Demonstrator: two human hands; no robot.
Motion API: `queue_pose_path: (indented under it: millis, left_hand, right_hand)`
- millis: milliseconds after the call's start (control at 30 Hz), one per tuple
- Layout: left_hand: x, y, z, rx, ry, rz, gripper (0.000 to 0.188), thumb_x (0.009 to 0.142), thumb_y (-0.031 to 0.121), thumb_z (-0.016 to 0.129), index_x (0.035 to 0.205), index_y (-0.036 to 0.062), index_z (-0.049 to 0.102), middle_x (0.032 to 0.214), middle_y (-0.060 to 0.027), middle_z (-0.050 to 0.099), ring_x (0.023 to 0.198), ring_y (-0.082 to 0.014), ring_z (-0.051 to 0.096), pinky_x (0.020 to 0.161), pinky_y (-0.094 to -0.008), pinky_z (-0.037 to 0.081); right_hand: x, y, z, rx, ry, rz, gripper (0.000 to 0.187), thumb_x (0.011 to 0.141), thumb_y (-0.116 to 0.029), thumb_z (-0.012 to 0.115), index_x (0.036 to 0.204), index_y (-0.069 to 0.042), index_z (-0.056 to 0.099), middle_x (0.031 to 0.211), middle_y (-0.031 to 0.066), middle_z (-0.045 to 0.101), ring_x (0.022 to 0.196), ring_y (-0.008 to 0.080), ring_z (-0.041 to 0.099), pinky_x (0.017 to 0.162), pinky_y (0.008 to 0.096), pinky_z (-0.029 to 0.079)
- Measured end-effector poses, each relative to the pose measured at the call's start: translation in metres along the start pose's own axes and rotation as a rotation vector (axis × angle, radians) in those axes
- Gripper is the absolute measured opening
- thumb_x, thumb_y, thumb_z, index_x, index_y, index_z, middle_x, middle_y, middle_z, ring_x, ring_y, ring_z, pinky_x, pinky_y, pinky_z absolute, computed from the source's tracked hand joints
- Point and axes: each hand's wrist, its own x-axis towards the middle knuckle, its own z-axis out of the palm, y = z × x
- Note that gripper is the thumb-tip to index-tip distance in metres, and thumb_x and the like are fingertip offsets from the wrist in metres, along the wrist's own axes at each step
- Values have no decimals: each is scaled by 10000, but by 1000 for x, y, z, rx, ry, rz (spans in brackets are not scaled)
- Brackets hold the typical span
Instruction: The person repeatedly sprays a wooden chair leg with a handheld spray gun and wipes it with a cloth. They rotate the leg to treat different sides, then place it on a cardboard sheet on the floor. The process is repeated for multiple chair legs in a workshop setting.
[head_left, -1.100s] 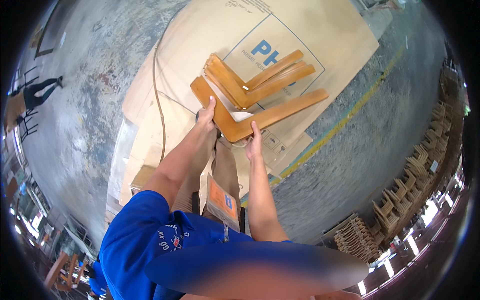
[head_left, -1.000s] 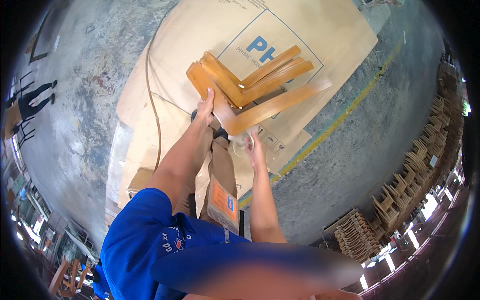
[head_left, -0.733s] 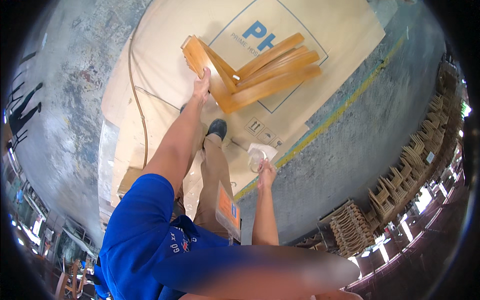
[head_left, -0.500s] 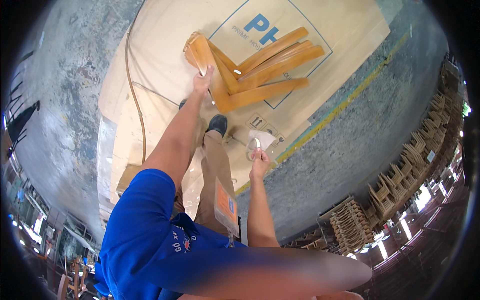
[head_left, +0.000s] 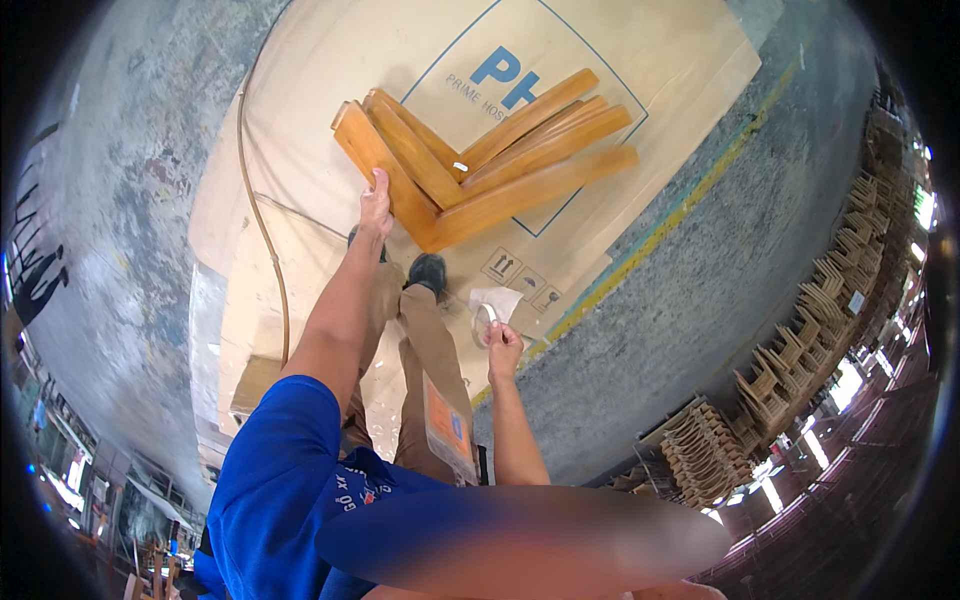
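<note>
My left hand (head_left: 375,206) is closed on the edge of the nearest V-shaped wooden piece (head_left: 395,180), which is orange-brown and glossy. Several similar angled pieces (head_left: 540,142) lie nested beyond it on the cardboard. A small white bit (head_left: 460,166) shows on the wood near their bend. Lower and to the right, my right hand (head_left: 504,350) pinches a ring-shaped roll of tape (head_left: 486,320), pale in colour. Behind the roll is a whitish sheet or cloth (head_left: 503,298); I cannot tell whether the hand holds that too.
Printed cardboard (head_left: 680,60) covers the floor under the wood. A brown hose or cord (head_left: 262,230) runs along its left side. A yellow line (head_left: 655,238) crosses the concrete at the right. Stacked wooden chair frames (head_left: 705,450) stand farther right. My shoe (head_left: 428,272) is near the wood.
The nearest wooden piece has swung, its left arm now leaning farther left and apart from the others. My left hand moved with it. My right hand appears slightly lower and more to the left.
</note>
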Motion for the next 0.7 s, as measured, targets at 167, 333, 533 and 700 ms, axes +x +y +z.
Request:
queue_pose_path:
  millis: [167, 333, 533, 700]
  left_hand:
    - [28, -25, 6, -116, -108, 140, 723, 841, 493, 655, 1285, -13, 392, 1198, -107, 552, 1078, -233, 564, 888, -398, 505]
    - [57, -25, -3, 541, 15, 194, 602, 860, 470, 646, 1184, -22, 519, 1073, -157, 626, 952, -251, 629, 840, -386, 501]
    - [-21, 13, -37, 1461, 24, 475, 485, 847, 345, 663, 1175, 5, 554, 965, -170, 660, 853, -244, 659, 813, -373, 506]
    - [-141, 27, -35, 1363, -992, 228, 705, 836, 293, 678, 1421, 77, 349, 1279, -172, 544, 1114, -277, 575, 903, -371, 482]
  right_hand:
    - [1, -4, 0, -107, -35, -132, 156, 907, -117, 618, 859, 21, 669, 725, -6, 589, 645, 61, 498, 574, 217, 409]
    - [8, -6, 3, -157, -3, -160, 151, 892, -110, 632, 830, 20, 677, 681, -24, 546, 615, 52, 441, 547, 219, 341]
    - [0, -28, 25, -122, -37, -223, 174, 890, -125, 640, 891, 43, 687, 757, 19, 604, 642, 66, 495, 597, 225, 409]
    - [-54, -68, 38, 342, -451, 114, 203, 899, -136, 638, 942, 59, 674, 929, 90, 660, 745, 99, 596, 668, 222, 467]
